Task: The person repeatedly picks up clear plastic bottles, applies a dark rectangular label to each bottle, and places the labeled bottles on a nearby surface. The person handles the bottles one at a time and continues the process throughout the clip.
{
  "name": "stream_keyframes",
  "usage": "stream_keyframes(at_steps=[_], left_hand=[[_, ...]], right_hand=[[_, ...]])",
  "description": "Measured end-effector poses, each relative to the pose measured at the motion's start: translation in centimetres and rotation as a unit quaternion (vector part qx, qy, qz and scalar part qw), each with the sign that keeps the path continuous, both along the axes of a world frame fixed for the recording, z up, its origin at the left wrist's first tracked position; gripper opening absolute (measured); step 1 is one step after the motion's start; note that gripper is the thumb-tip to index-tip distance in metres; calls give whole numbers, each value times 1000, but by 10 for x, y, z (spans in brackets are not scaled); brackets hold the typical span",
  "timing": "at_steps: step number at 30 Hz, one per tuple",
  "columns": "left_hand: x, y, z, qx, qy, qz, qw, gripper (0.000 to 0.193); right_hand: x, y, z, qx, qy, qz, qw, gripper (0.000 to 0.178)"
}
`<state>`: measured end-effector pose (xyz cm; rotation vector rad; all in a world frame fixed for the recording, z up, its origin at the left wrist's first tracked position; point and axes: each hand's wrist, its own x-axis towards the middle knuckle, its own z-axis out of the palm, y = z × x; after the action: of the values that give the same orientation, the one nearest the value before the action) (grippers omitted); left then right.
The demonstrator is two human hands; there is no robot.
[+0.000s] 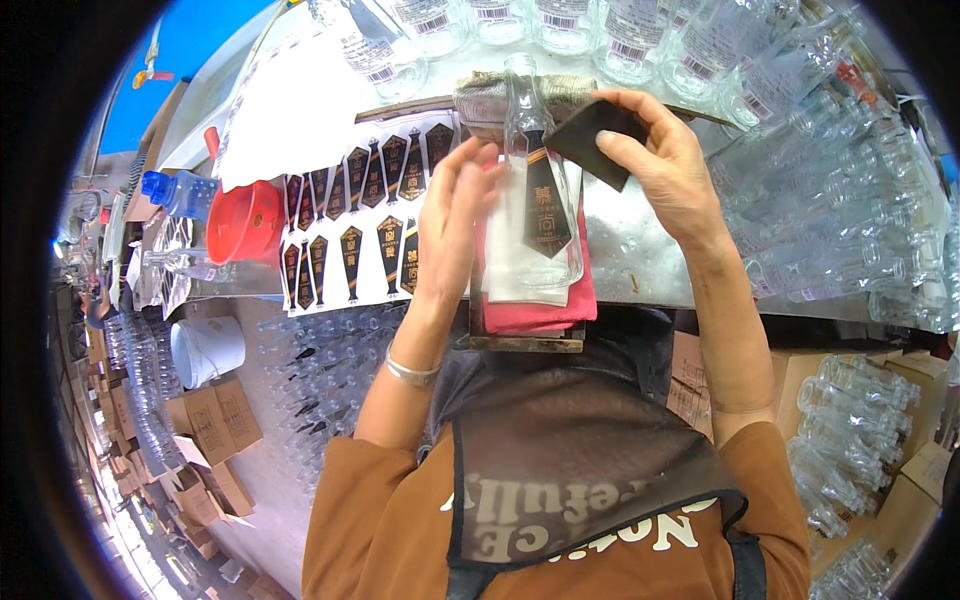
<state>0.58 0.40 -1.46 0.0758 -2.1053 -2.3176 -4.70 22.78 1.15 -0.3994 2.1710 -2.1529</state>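
Observation:
A clear glass bottle (515, 110) lies on its back on a padded wooden rest, its neck pointing away from me. On its front sits a black tie-shaped label (545, 205) with gold markings. My right hand (660, 150) pinches a thin dark square scraper (603, 145) between thumb and fingers; one corner is close to the label's top. Just left of the bottle, my left hand (450, 220) is raised with fingers stretched out, its fingertips blurred. I cannot tell whether they touch the glass. A sheet of tie-shaped labels (370, 215) lies beside that hand.
Under the bottle are white paper or cloth and a pink cloth (540, 318); a rolled rag (480, 98) props the neck. Bottles (565, 25) line the far side, with many more lying at right (830, 190). A red bowl (245, 225) and a white bucket (207, 350) are at left.

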Motion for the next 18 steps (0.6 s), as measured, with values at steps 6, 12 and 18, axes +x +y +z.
stream_keyframes(at_steps=[6,12,18], left_hand=[[48,-7,-9,-323,181,-121,921,113],[58,9,-19,-342,197,-23,919,108],[56,11,-24,-336,258,3,906,114]], right_hand=[[-13,-16,31,209,216,-56,952,29],[17,-34,34,308,455,61,834,24],[49,-29,28,266,337,107,897,22]])
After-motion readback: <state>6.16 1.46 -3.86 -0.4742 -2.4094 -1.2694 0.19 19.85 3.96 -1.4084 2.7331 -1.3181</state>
